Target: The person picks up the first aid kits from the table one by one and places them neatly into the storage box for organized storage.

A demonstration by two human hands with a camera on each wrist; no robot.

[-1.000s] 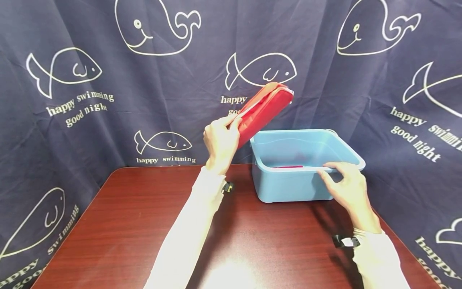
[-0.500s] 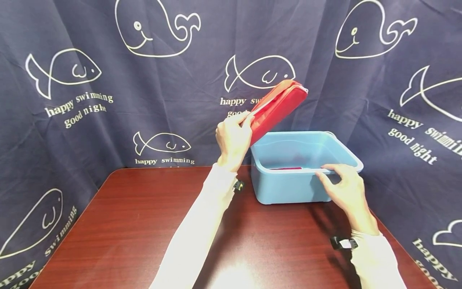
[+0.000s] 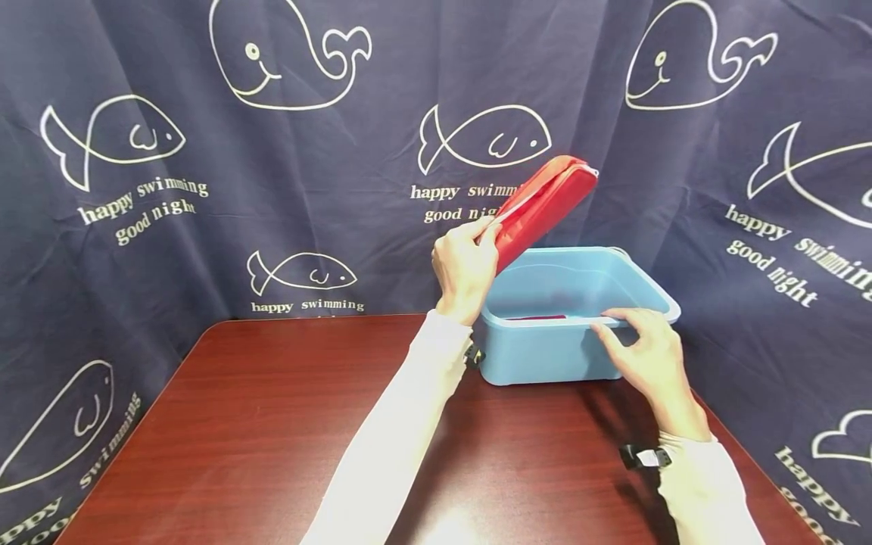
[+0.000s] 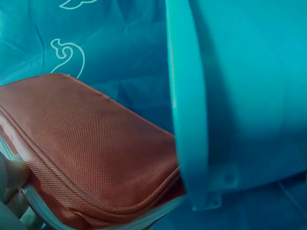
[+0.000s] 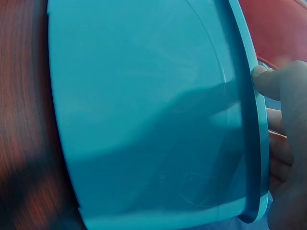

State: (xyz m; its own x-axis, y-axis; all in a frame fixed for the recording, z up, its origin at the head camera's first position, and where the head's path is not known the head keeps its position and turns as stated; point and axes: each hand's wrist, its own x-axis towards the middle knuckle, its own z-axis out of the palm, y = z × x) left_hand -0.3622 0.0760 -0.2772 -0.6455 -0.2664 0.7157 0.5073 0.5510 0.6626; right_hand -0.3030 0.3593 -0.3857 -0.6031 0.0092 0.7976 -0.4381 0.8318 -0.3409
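A red zippered pouch [image 3: 545,208] is tilted up to the right in my left hand [image 3: 466,265], which pinches it by its lower left end. The pouch is raised near the left end of a light blue plastic bin [image 3: 552,352]. Along its pale zipper edge, fingers [image 4: 18,172] grip the pouch in the left wrist view, with the bin's rim [image 4: 187,96] beside it. My right hand [image 3: 647,356] holds the bin's front rim, thumb outside and fingers over the inner side. Inside the bin lies a flat dark pink item [image 3: 538,318], mostly hidden by the front wall.
The bin stands at the back right of a reddish-brown wooden table [image 3: 272,424]. A dark blue curtain [image 3: 381,189] with white whale and fish drawings hangs close behind the table and on both sides.
My left hand has moved to the right with the red pouch, bringing it over the bin's left end. My right hand keeps its hold on the rim.
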